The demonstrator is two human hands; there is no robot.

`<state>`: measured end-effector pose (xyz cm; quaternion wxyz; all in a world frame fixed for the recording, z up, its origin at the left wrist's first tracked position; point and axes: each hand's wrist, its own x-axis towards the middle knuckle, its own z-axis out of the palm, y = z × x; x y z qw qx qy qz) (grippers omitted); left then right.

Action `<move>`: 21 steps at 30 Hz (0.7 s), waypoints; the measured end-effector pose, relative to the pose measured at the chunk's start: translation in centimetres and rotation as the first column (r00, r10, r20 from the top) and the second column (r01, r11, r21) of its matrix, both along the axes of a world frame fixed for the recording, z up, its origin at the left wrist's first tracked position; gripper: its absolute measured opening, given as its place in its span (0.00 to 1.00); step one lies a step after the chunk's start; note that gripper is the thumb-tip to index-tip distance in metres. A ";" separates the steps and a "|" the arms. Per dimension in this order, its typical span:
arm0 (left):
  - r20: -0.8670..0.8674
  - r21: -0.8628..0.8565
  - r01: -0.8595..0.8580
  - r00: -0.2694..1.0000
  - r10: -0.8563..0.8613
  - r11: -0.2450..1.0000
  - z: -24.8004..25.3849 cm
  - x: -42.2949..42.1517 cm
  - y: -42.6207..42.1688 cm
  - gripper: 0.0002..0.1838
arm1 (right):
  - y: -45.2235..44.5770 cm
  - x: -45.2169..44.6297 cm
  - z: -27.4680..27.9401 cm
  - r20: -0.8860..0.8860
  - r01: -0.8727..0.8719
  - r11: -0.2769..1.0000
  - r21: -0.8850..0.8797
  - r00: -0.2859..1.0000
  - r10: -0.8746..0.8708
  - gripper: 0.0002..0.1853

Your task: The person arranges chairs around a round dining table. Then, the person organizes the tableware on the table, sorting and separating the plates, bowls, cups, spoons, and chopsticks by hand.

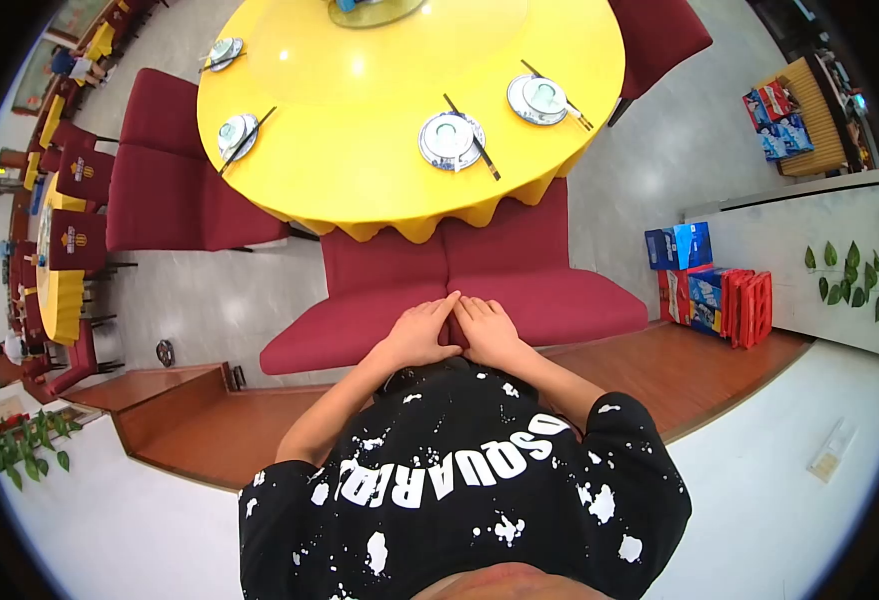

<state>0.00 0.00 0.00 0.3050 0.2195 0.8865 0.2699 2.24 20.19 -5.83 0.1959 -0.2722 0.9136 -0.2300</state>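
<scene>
My left hand (pixel 424 331) and my right hand (pixel 489 327) rest in front of my body, over the near edge of two dark red chairs (pixel 530 280). Their fingertips touch or nearly touch, with the fingers lying flat and the thumbs pointing inward. Neither hand shows any object in it. Beyond the chairs stands a round table with a yellow cloth (pixel 350 150). Place settings lie on it, among them a plate with a bowl (pixel 450 140) and black chopsticks (pixel 478 145).
Dark red chairs (pixel 160 200) stand left of the table. Red and blue boxes (pixel 705 290) are stacked at the right, with more packages (pixel 780 125) on a wooden stand. A wooden step (pixel 190 430) runs below me. A person (pixel 78 67) is far off at upper left.
</scene>
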 end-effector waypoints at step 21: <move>-0.236 -0.147 0.174 0.950 -0.206 0.974 -2.1 0.8 3.8 0.40 | 4.3 2.1 2.7 -0.238 0.094 0.992 0.089 0.969 -0.070 0.22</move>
